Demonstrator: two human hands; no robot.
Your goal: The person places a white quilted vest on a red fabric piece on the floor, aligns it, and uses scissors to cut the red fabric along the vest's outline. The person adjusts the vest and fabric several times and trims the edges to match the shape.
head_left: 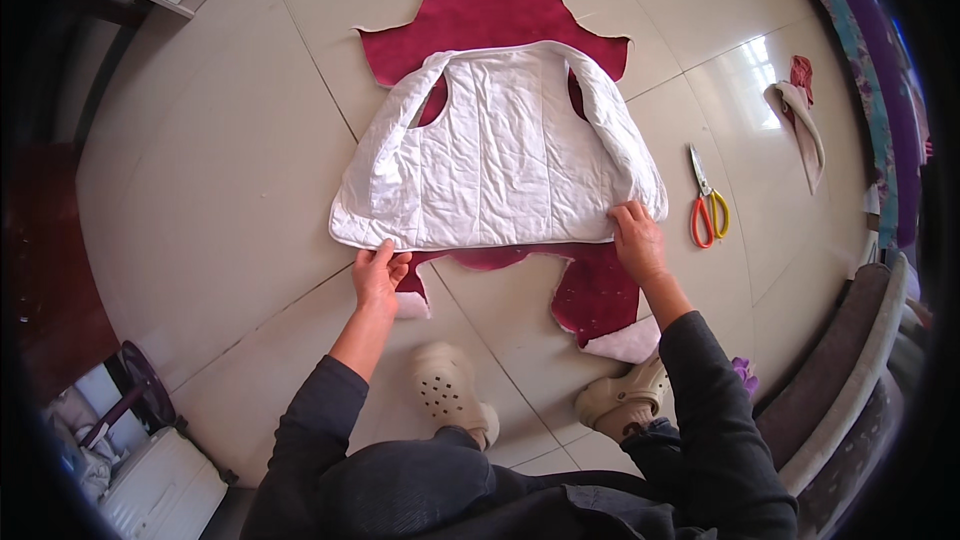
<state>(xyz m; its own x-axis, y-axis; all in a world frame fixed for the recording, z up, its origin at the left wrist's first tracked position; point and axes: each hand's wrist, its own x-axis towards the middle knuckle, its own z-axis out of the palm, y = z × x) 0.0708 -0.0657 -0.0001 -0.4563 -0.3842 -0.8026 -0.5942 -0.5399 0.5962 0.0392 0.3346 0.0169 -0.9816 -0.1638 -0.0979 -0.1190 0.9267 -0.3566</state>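
A white quilted vest (500,155) lies spread on the floor, its front panels folded in at the sides. Beneath it is a dark red cloth piece (490,5) that shows beyond the top, through the armholes and below the hem. Its lower flaps curl over to a pale pink fleecy underside (625,340). At the hem's left part, my left hand (379,278) pinches the vest's edge, with the other fingers curled. My right hand (640,243) grips the hem near the lower right corner, fingers on top. The thumb there is partly hidden.
Scissors (709,205) with one red and one yellow handle lie right of the vest. Farther right are red and pale fabric scraps (800,125). My beige clogs (450,390) stand close below the cloth. A grey cushioned item (840,370) sits at the right edge.
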